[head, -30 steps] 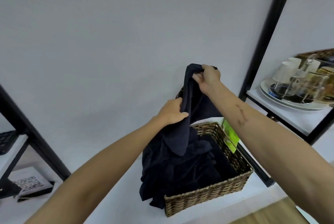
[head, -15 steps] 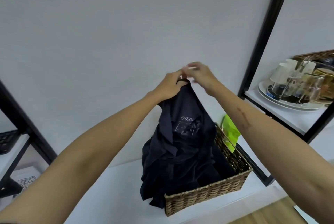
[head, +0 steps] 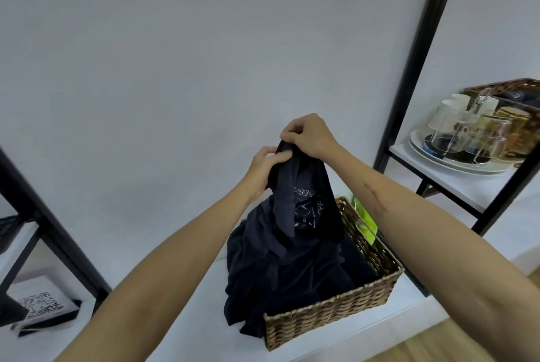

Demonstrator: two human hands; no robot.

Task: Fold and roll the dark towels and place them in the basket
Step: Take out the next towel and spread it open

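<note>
Here, at the far left, a black-framed shelf (head: 43, 215) holds a card with a QR code (head: 41, 304) on its lower white board. Toward the middle, my left hand (head: 264, 167) is curled around the upper edge of a dark towel (head: 295, 201), fingers bunching the fabric just below the top. Right beside it and slightly higher, my right hand (head: 306, 135) pinches the very top of the same towel, so both hands grip it close together and hold it up in front of the white wall. The towel hangs down from my hands, showing a pale printed design on the side facing me, and its lower part merges with a heap of dark cloth (head: 271, 280) that fills the left half of the wicker basket (head: 336, 315) and spills over its left rim onto the white shelf board (head: 190, 318). A green packet (head: 363, 220) leans just behind the basket's right wall. Farther right, a second black-framed shelf carries a white plate (head: 455, 161) with upturned clear glasses (head: 467, 130) standing on it, and another woven basket (head: 508, 87) behind them.
</note>
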